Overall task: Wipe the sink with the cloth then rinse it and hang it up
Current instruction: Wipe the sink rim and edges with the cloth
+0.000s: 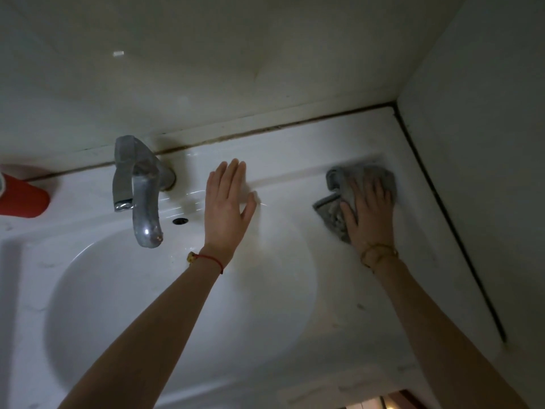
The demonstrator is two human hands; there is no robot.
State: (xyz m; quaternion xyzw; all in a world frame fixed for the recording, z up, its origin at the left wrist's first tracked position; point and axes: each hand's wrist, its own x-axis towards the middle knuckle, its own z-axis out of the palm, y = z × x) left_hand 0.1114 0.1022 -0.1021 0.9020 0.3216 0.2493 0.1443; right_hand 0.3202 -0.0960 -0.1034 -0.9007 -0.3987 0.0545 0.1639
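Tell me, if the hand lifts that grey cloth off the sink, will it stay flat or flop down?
Probably flop: the grey cloth already lies bunched and folded under the right hand, so it looks soft, not stiff. It likely slides easily when pushed, since the white sink ledge beneath looks glossy. It seems light, as flat fingers alone press it.

Right hand (370, 211) presses cloth (336, 199) on sink (295, 160).
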